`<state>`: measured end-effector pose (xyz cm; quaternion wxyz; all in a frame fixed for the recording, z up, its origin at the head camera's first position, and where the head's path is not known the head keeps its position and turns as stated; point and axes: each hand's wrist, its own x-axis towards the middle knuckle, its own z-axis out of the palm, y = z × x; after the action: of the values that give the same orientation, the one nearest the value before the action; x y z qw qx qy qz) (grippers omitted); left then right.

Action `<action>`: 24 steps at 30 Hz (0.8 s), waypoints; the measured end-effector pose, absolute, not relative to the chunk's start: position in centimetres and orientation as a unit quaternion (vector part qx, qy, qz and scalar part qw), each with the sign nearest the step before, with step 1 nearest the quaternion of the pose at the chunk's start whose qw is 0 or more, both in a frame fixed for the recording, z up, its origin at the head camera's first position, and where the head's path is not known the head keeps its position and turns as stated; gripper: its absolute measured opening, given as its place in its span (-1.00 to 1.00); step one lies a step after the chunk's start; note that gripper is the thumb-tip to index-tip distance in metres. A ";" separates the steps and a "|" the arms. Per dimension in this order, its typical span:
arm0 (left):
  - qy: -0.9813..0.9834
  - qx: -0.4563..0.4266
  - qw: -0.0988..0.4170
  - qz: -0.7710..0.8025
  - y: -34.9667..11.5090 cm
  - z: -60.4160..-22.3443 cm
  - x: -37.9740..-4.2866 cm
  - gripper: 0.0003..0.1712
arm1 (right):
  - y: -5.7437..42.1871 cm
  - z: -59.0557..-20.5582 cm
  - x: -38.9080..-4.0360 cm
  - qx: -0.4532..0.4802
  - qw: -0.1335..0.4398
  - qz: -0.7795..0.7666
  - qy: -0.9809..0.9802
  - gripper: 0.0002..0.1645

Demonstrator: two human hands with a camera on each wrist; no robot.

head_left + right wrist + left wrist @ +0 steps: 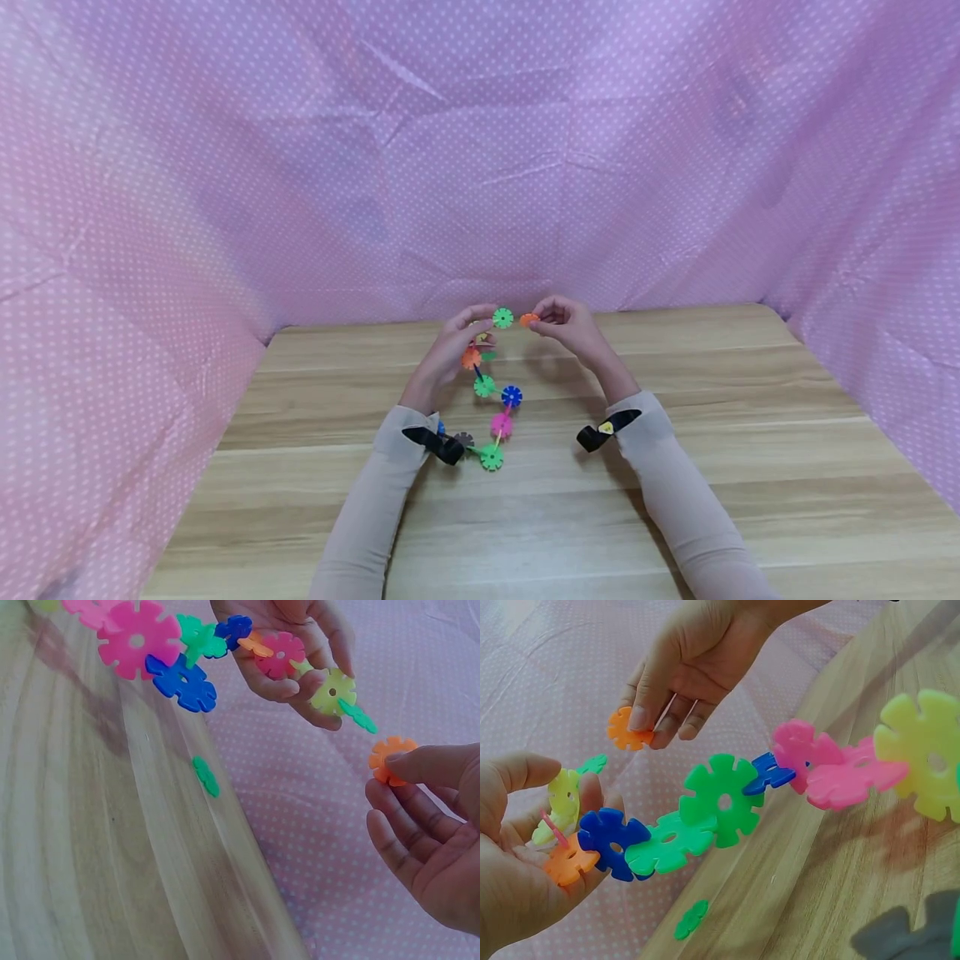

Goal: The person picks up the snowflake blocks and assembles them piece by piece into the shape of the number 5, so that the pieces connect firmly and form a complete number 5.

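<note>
My left hand (448, 348) holds a chain of interlocking plastic discs (739, 816) near its far end, with finger and thumb about a yellow disc (322, 702). A green disc (502, 318) sticks out beyond it at the chain's tip. Green, blue, pink, orange and yellow pieces slot together at angles, and the chain hangs back toward the left forearm. Between thumb and forefinger, my right hand (576, 332) pinches a single orange disc (385, 748). A small gap separates this orange disc from the green tip.
One loose green disc (205, 777) lies on the wooden table (675, 483) near its far edge. Pink dotted cloth (480, 167) surrounds the table at the back and sides. A black strap (615, 425) hangs at the right wrist.
</note>
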<state>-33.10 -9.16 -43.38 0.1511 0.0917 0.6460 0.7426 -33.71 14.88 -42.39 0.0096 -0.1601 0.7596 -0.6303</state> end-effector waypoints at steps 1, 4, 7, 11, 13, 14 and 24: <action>0.649 0.092 0.153 0.740 -9.2 -43.3 -33.1 -0.56 | 14.8 -42.4 -33.7 -0.162 0.003 -0.627 0.762 -0.76; 0.654 0.093 0.156 0.734 -9.2 -43.2 -33.1 -0.55 | 14.7 -42.3 -33.6 -0.170 -0.012 -0.618 0.768 -0.76; 0.660 0.092 0.160 0.728 -9.2 -43.2 -33.1 -0.54 | 14.5 -42.3 -33.5 -0.178 -0.022 -0.611 0.771 -0.78; 0.664 0.091 0.164 0.723 -9.2 -43.3 -33.1 -0.54 | 14.3 -42.5 -33.5 -0.186 -0.028 -0.603 0.775 -0.78; 0.663 0.090 0.165 0.724 -9.2 -43.2 -33.1 -0.54 | 14.2 -42.6 -33.5 -0.185 -0.027 -0.601 0.777 -0.78; 0.662 0.090 0.166 0.725 -9.2 -43.2 -33.1 -0.54 | 14.1 -42.5 -33.5 -0.183 -0.026 -0.599 0.779 -0.78; 0.656 0.091 0.167 0.730 -8.9 -43.1 -32.8 -0.55 | 13.3 -40.1 -31.6 -0.182 -0.030 -0.580 0.793 -0.78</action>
<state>-32.80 -8.90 -43.14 0.1669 0.0910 0.6561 0.7303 -31.57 13.26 -40.15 -0.0304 -0.1823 0.7931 -0.5804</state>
